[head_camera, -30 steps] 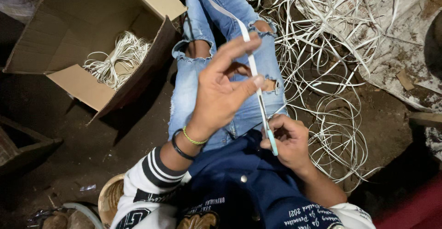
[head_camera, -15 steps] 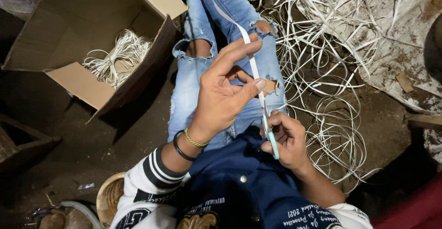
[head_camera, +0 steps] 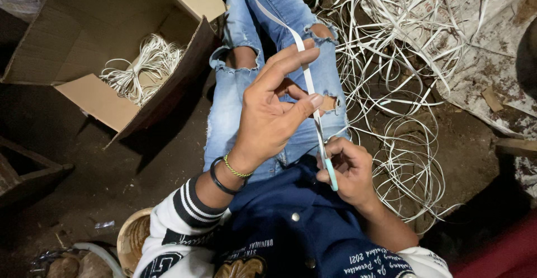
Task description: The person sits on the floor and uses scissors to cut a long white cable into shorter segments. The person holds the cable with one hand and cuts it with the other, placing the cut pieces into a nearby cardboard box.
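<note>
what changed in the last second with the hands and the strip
Little changed. The left hand still pinches the flat white strip; the right hand keeps the light-blue-handled blade against it, having shifted slightly lower along it. The open cardboard box stayed put.

1. Your left hand (head_camera: 268, 116) has opened a little: the forefinger now stretches further out along the white strip (head_camera: 306, 76).
2. Your right hand (head_camera: 347, 169) has slid the light-blue-handled tool (head_camera: 330, 172) slightly lower, toward your body.
3. The strip now runs straighter above your left thumb.
</note>
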